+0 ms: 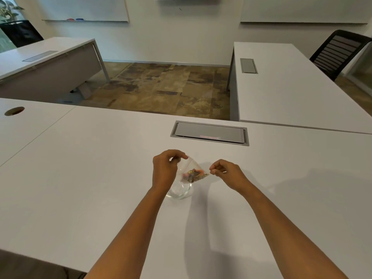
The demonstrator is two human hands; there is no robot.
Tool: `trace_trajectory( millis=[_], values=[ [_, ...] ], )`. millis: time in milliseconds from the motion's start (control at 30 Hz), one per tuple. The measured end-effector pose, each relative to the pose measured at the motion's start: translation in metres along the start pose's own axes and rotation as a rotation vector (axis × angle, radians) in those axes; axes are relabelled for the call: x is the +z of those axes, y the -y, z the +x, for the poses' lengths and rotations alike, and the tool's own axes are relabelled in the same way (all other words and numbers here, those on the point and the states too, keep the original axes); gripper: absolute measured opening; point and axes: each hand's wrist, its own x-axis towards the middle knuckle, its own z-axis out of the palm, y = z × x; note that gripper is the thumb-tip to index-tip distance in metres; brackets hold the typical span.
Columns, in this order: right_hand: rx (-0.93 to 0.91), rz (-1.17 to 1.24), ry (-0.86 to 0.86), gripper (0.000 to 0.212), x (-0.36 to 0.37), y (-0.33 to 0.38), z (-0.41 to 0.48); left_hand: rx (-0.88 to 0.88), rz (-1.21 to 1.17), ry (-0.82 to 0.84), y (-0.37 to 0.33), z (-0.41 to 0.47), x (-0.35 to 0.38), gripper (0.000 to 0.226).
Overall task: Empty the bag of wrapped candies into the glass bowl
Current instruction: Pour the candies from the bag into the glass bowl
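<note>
Clear bag holds orange, pink and gold candies; white table; mottled brown floor; black chair upper right.

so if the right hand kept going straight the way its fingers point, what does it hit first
Probably the clear bag it already pinches at a corner, then the left hand beyond. The right hand points leftward; depth is hard to judge.

Pink label on grey cable hatch — print too small, nothing readable
</note>
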Motion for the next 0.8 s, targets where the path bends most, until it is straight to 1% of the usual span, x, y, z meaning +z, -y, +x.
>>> trace_trajectory(
  millis=[100,200,267,333,400,500,600,800],
  values=[
    [-0.015,-0.01,0.039,0.014,0.008,-0.002,-0.001,-0.022,-0.035,-0.003,0.004,-0.001,-0.003,0.031],
    [-0.022,-0.012,0.067,0.021,0.018,-0.004,0.002,-0.009,-0.045,0.011,0.005,0.0,-0.004,0.031],
    [-0.019,-0.02,0.056,0.018,0.023,-0.003,0.004,0.009,-0.045,0.016,0.005,0.002,-0.005,0.031],
    [-0.022,0.002,0.025,0.012,0.026,-0.002,0.005,0.02,-0.058,0.018,0.006,0.004,-0.006,0.03],
    [-0.031,0.027,-0.001,0.009,0.027,-0.001,0.005,0.008,-0.085,0.015,0.009,0.006,-0.008,0.029],
    [-0.049,0.056,-0.042,0.008,0.025,0.002,0.005,-0.065,-0.121,-0.005,0.017,0.008,-0.011,0.025],
    [-0.064,0.08,-0.095,0.004,0.021,0.007,0.005,-0.14,-0.142,-0.02,0.031,0.008,-0.014,0.026],
    [-0.111,0.099,-0.097,0.003,0.024,0.023,0.006,-0.345,-0.262,0.027,0.059,0.001,-0.008,0.031]
  ],
)
